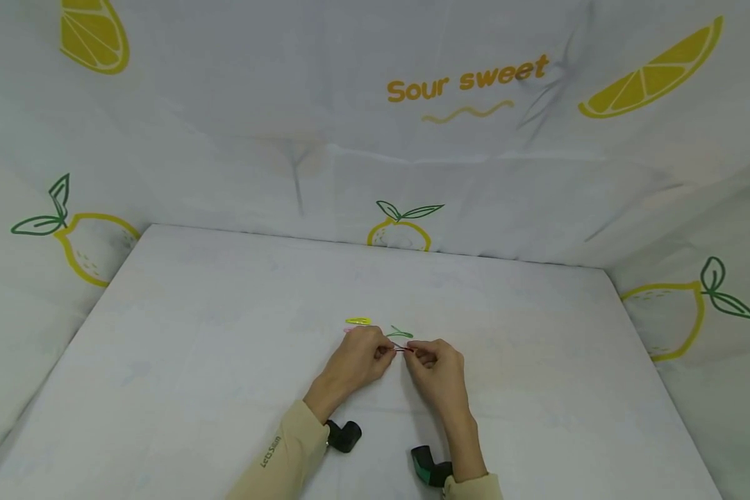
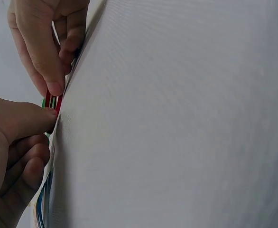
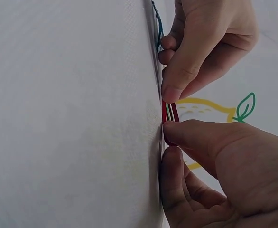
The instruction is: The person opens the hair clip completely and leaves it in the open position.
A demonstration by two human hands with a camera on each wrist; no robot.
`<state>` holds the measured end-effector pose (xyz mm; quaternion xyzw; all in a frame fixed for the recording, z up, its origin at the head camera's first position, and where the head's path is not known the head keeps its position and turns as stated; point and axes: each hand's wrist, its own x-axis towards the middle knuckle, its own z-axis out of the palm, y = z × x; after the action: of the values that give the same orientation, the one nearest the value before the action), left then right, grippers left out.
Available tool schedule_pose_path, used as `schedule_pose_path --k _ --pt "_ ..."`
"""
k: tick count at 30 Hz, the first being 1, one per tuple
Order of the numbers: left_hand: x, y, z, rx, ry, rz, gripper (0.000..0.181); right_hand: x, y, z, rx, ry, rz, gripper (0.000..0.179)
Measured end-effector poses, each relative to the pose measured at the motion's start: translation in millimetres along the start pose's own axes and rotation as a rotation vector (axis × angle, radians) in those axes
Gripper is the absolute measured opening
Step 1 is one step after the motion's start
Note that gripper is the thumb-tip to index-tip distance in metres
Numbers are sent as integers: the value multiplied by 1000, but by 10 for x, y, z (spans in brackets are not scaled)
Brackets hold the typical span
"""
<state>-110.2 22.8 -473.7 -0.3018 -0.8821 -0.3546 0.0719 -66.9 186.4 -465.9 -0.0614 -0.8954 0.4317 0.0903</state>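
Note:
Both hands meet over the table, pinching a small red snap hair clip point(image 1: 409, 349) from its two ends. In the left wrist view the clip point(image 2: 59, 102) shows a slotted frame with thin bars. My left hand point(image 1: 362, 355) holds one end between thumb and fingers. At the other end, the right thumb and forefinger of my right hand point(image 1: 440, 371) grip the clip point(image 3: 170, 111). Just beyond the hands lies a green hair clip point(image 1: 403, 334), its parts spread apart. A yellow hair clip point(image 1: 358, 321) lies behind the left hand, with a pink piece point(image 1: 348, 330) partly hidden there.
A blue curved strip point(image 2: 42, 204) lies near the left hand, its kind unclear. The white table point(image 1: 225, 333) is bordered by white cloth walls printed with lemons point(image 1: 646, 76). Dark wrist-worn devices point(image 1: 345, 436) sit by both forearms.

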Motion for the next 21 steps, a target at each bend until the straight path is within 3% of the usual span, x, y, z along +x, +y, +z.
schedule_pose_path --k 11,21 --pt "-15 -43 -110 -26 8 -7 3 -21 -24 2 8 4 -2 15" --pt "-72 -119 -305 -97 40 2 4 -38 -141 -2 46 -9 -48 15"
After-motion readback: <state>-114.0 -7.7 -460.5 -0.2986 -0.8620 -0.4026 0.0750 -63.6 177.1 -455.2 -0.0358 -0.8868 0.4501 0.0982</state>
